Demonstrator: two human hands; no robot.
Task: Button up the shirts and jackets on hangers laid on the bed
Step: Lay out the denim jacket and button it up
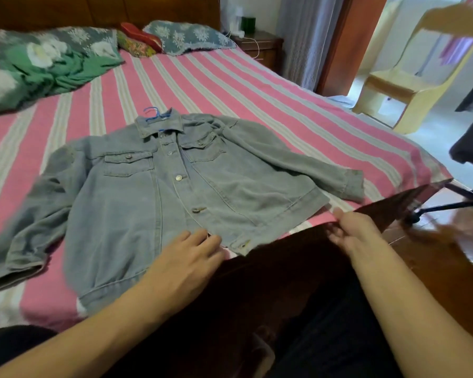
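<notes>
Denim jacket lies face up across the near end of the bed, on a pink and white striped sheet, its collar pointing away from me and both sleeves spread out to the sides. I see a blue hanger poking out at the collar. Down the front placket several metal buttons show, and the front looks closed along most of its length; the hem band at the bottom is where my hands are. My left hand rests on the lower edge of the jacket with fingers extended and relaxed, touching the denim just beside the hem button, gripping nothing that I can make out. My right hand sits at the edge of the bed near the jacket's right hem corner, fingers loosely extended; whether it pinches the sheet I cannot tell. Floral pillows and a green quilt lie at the far end, well apart.
</notes>
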